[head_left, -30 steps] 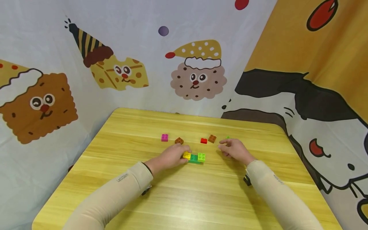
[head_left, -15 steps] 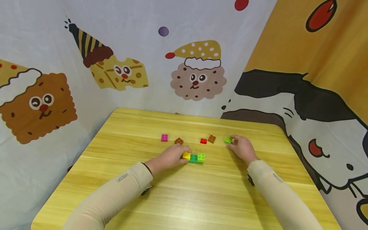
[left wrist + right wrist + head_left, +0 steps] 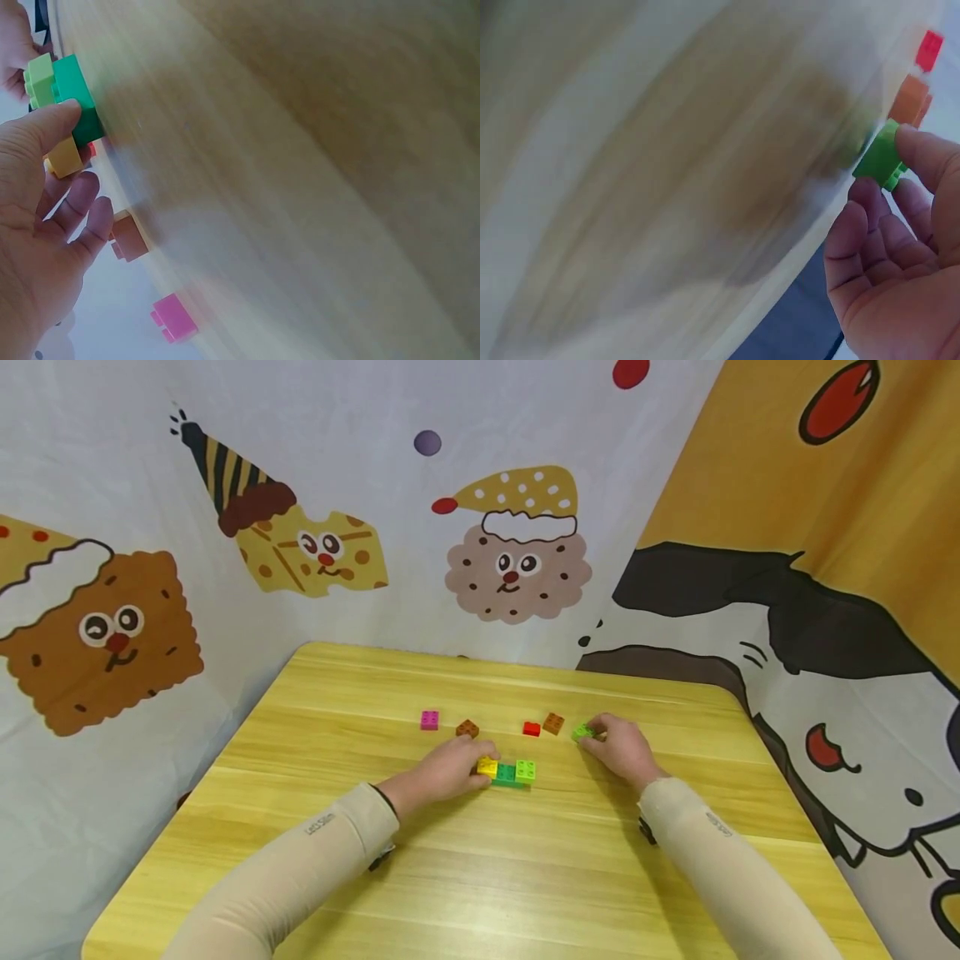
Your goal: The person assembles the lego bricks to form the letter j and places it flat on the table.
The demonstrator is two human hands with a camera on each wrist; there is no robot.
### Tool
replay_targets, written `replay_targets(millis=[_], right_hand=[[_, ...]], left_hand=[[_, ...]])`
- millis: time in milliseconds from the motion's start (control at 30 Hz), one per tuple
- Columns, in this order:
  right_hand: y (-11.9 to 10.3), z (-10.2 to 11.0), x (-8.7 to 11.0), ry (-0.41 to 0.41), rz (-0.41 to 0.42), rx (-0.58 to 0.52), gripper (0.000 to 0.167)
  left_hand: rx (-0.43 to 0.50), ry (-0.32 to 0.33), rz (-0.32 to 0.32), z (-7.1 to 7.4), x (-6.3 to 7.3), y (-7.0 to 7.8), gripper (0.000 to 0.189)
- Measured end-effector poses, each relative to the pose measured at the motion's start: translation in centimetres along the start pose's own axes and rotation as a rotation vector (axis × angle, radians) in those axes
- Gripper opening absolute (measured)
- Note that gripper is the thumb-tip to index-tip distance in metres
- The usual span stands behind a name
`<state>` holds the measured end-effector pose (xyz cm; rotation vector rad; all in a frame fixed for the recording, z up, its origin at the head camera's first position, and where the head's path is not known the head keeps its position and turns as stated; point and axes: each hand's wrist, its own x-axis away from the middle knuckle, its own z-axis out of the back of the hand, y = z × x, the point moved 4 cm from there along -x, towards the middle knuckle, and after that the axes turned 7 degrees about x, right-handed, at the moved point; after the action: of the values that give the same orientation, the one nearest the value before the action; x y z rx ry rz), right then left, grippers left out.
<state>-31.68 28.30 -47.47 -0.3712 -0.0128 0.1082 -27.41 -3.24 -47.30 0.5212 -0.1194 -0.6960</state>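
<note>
My left hand [image 3: 452, 767] holds the left end of a small built row of toy building bricks. In that row a yellow brick [image 3: 487, 767], a dark green brick [image 3: 506, 771] and a lime green brick [image 3: 526, 770] sit on a longer green brick [image 3: 86, 126]. The left wrist view shows the thumb pressed against the long brick's side. To the right, my right hand [image 3: 624, 748] pinches a second lime green brick [image 3: 581, 732] between thumb and fingers. Seen from the right wrist, that brick [image 3: 881, 154] has its studs turned toward the palm.
Behind the hands, loose bricks lie in a rough line: pink [image 3: 429, 720], brown [image 3: 467, 727], red [image 3: 532, 728] and another brown [image 3: 553, 722]. They stand on a wooden table [image 3: 465, 893]. A cartoon-printed cloth [image 3: 360, 618] hangs right behind its far edge.
My right hand reached right to the loose lime green brick, took it between thumb and fingers, and has shifted it a little left and nearer. The left hand and the built row stayed put.
</note>
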Motion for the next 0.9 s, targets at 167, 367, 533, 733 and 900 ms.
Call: replay_targets(millis=[167,367,533,733,900], right_hand=[[-3.0,-0.6,0.8,-0.058,0.069,-0.072,0.039],[-7.2,-0.4,2.3,-0.072,0.158,-0.136,0.035],[-9.4,0.0,3.4,-0.075,0.244,-0.156,0.031],[-10.1,-0.1,4.2,-0.118,0.295,-0.140,0.029],[-10.2,-0.4,4.5,-0.148,0.307,-0.131,0.034]], left_hand=[[0.001,-0.002,0.000,0.0,0.0,0.0,0.035],[0.000,-0.002,-0.009,0.0,0.0,0.1,0.034],[0.009,0.001,-0.020,0.0,-0.1,0.0,0.035],[0.013,-0.001,-0.024,-0.1,-0.1,-0.1,0.036],[0.018,-0.003,-0.019,-0.1,0.0,-0.1,0.037]])
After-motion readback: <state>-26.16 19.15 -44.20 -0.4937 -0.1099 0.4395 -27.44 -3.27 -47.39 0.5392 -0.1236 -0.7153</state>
